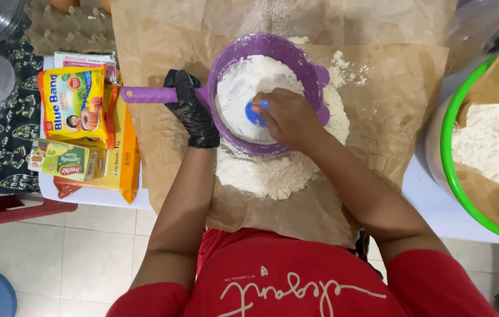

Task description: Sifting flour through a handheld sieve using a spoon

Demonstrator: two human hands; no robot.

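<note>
Two hands are working a round purple sieve [311, 58] heaped with white flour: gloved left hand [192, 111] clamping its handle, bare right hand [287, 117] gripping a blue scoop [256, 113].

Sieve [314, 70] sits over flour heap [273, 173] on paper sheet [390, 100], centre of table [437, 205]. Left hand [192, 108] on sieve handle [146, 94]; right hand [287, 117] inside sieve. Packets [76, 103] stacked left. Lined tub [450, 152] of flour right.

Head view; steeply downward, close over table [431, 202]
</note>
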